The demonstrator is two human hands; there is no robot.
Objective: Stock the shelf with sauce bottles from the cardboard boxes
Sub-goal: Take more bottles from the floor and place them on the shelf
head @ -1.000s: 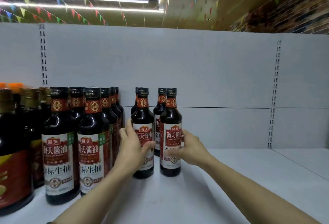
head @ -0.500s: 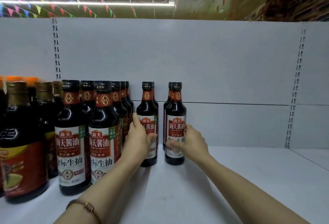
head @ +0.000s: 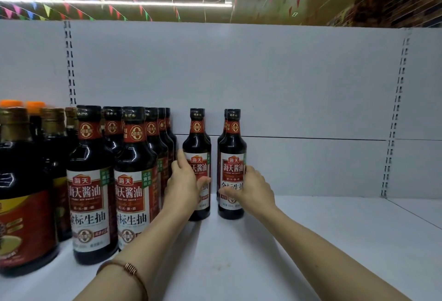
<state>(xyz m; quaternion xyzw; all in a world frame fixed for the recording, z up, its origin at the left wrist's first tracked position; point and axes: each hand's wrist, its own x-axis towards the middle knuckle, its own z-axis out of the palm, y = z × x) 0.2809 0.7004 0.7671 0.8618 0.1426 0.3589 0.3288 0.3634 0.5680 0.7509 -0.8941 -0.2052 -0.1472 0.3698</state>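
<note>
Two dark soy sauce bottles with red and white labels stand upright on the white shelf (head: 299, 241), each with another bottle right behind it. My left hand (head: 184, 185) grips the left bottle (head: 197, 147) around its label, thumb across the front. My right hand (head: 251, 190) grips the right bottle (head: 232, 154) from its right side, thumb on the label. To the left, two rows of the same bottles (head: 134, 181) run back to the rear panel.
Larger dark bottles with gold and orange caps (head: 21, 181) crowd the far left. The white back panel (head: 287, 80) rises behind, with slotted uprights (head: 394, 114) at the sides. A seam (head: 416, 214) divides the shelf board at the right. No cardboard box is in view.
Both hands have pushed the two front bottles deeper onto the shelf, closing up on the bottles behind them. My view has shifted slightly right and closer.
</note>
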